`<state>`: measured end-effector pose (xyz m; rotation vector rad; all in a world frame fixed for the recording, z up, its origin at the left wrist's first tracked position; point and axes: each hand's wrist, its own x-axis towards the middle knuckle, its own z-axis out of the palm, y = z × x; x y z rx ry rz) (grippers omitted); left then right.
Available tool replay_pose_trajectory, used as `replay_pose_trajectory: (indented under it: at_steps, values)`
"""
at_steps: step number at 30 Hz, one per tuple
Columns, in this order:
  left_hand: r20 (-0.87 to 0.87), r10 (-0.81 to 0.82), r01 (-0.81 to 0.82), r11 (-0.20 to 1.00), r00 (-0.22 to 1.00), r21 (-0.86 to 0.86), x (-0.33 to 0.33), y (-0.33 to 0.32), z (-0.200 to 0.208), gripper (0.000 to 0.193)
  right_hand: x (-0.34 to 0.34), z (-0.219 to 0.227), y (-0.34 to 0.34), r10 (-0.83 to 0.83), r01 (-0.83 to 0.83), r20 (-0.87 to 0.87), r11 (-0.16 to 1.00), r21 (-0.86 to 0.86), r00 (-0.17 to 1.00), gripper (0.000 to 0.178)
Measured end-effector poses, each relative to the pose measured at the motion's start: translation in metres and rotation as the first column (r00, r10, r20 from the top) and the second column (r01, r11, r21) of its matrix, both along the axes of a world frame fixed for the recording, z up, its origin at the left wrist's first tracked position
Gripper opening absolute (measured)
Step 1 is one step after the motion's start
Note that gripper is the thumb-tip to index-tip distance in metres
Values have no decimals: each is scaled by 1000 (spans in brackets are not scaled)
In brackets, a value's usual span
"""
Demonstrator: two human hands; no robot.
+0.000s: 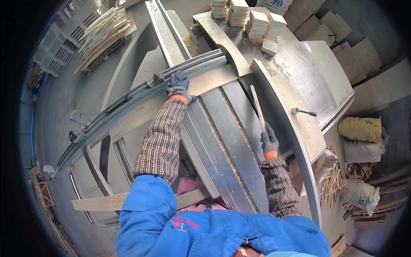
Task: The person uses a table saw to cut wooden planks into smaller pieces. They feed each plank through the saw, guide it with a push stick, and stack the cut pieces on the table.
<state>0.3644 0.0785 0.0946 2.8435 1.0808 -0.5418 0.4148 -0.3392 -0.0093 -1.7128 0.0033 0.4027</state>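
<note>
My left hand (179, 88), in a grey-blue glove with an orange cuff, grips a flat wooden board (214, 79). The board lies across the sliding table (222, 115) of a panel saw, along the metal fence (128, 95), and my fingers reach up to the fence. To the right, my right hand (269, 142), gloved alike, is closed around the lower end of a thin wooden stick (257, 107). That stick points away from me, beside the saw's dark guide rail (278, 100). The blade does not show.
Stacked wooden pieces (259, 25) stand on the sawdust-covered machine table (299, 64) at the far right. A black-handled lever (304, 112) sticks out there. Sacks (360, 129) and scrap strips (333, 186) lie at right. Slats are piled (107, 36) at far left.
</note>
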Motion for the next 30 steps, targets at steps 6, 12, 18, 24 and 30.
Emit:
replay_pose_trajectory:
  at_steps: [6, 12, 18, 24, 30]
  values:
    - [49, -48, 46, 998, 998, 38, -5, -4, -2, 93, -33, 0, -31, -24, 24, -22, 1000, 14, 999, 49]
    - [167, -84, 70, 994, 982, 88, -16, -10, -10, 84, -40, 4, -36, -24, 25, 12, 998, -50, 1000, 49]
    - [808, -18, -232, 954, 589, 190, -99, 3, -108, 65, -43, 23, -34, -74, 73, -125, 997, -18, 989, 49]
    - [104, 714, -108, 40, -692, -993, -219, 60, -167, 37, -39, 21, -33, -45, 43, -57, 998, -42, 997, 49]
    - [4, 787, 12, 15, -617, -1000, -217, 60, -167, 35, -39, 14, -31, -47, 44, -75, 998, -38, 996, 49]
